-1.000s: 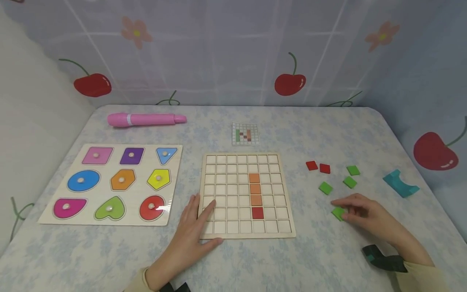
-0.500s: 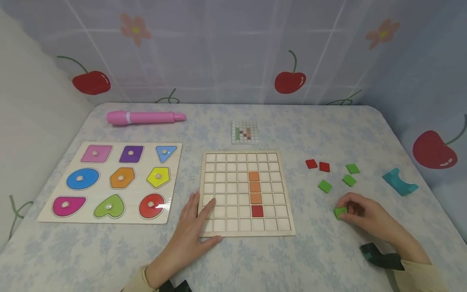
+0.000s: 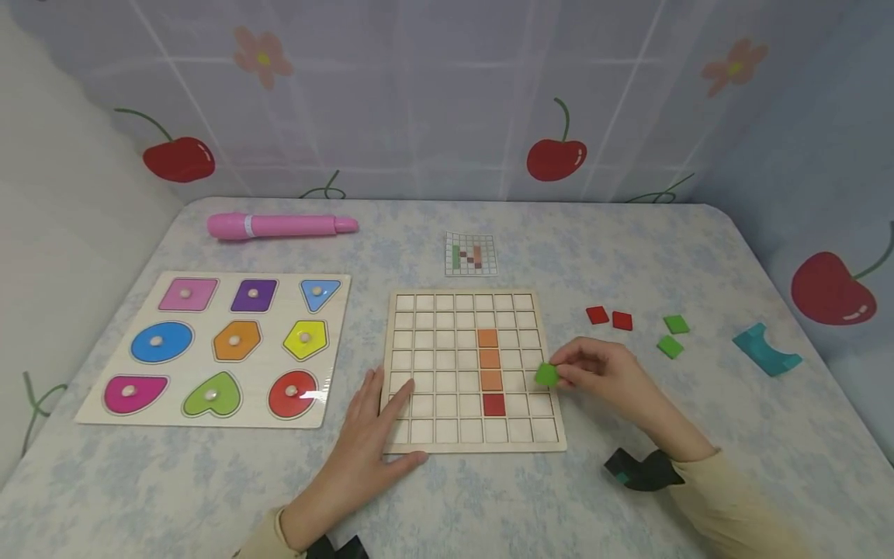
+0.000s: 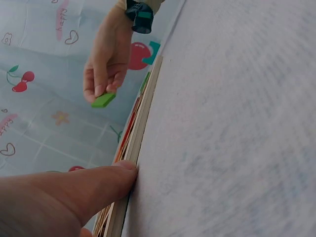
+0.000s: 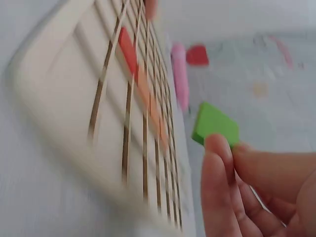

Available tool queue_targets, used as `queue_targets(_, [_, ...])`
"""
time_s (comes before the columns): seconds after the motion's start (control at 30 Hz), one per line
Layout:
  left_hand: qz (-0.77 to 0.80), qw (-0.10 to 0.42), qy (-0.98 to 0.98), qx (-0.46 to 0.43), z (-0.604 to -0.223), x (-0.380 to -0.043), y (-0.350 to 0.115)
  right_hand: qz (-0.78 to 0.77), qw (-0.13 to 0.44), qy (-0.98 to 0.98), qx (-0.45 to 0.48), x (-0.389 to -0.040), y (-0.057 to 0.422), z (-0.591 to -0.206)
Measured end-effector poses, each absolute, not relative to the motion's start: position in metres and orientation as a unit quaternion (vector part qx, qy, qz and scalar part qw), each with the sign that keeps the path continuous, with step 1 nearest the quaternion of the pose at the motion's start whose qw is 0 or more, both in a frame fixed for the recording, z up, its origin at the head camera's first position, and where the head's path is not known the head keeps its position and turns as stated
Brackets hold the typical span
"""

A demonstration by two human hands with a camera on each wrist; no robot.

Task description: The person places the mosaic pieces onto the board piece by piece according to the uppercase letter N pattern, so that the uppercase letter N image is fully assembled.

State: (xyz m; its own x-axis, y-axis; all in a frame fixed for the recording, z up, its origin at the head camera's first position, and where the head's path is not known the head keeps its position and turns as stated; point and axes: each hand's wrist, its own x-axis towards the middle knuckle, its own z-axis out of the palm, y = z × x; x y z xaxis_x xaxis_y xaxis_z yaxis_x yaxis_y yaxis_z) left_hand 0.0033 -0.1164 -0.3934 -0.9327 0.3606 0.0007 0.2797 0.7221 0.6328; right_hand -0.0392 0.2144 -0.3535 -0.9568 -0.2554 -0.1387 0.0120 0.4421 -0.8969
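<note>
My right hand (image 3: 604, 373) pinches a green square tile (image 3: 546, 375) between thumb and fingertips, over the right edge of the wooden grid board (image 3: 475, 449). In the right wrist view the tile (image 5: 215, 124) is raised above the board, its flat face showing. Three orange tiles (image 3: 490, 359) and a red tile (image 3: 493, 405) below them form one column in the grid. My left hand (image 3: 363, 442) rests at the board's lower left corner, fingers extended over the left edge and thumb (image 4: 111, 185) against the near edge.
Behind the board lies a small pattern card (image 3: 471, 255). Two red tiles (image 3: 622, 321), green tiles (image 3: 670, 346) and a teal curved piece (image 3: 766, 351) are at right. A knobbed shape puzzle (image 3: 328, 307) and a pink marker-like stick (image 3: 282, 226) lie at left.
My right hand has picked up the nearest green tile from the table on the right and carried it left to the board's edge. My left hand has stayed in place.
</note>
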Motion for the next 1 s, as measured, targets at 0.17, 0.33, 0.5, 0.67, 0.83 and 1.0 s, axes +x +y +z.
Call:
queue_targets(0.17, [0.327,0.061,0.927,0.174,-0.394,0.004,-0.116,-0.578,0.157,0.796,-0.082,-0.051,0.158,-0.356])
queue_targets(0.33, [0.321,0.059,0.928,0.178,-0.395,0.004,-0.116,-0.585,0.175,0.785,-0.106,-0.051,0.114,-0.352])
queue_targets(0.5, [0.312,0.051,0.931,0.183,-0.395,0.004,-0.116,-0.572,0.164,0.788,-0.155,-0.046,0.087,-0.339])
queue_targets(0.67, [0.306,0.046,0.933,0.186,-0.395,0.004,-0.117,-0.554,0.162,0.798,-0.175,-0.043,0.076,-0.348])
queue_targets(0.83, [0.305,0.041,0.933,0.188,-0.395,0.003,-0.117,-0.515,0.152,0.825,-0.177,-0.047,0.075,-0.37])
queue_targets(1.0, [0.305,0.047,0.933,0.183,-0.394,0.003,-0.117,-0.473,0.137,0.85,-0.188,-0.048,0.073,-0.377])
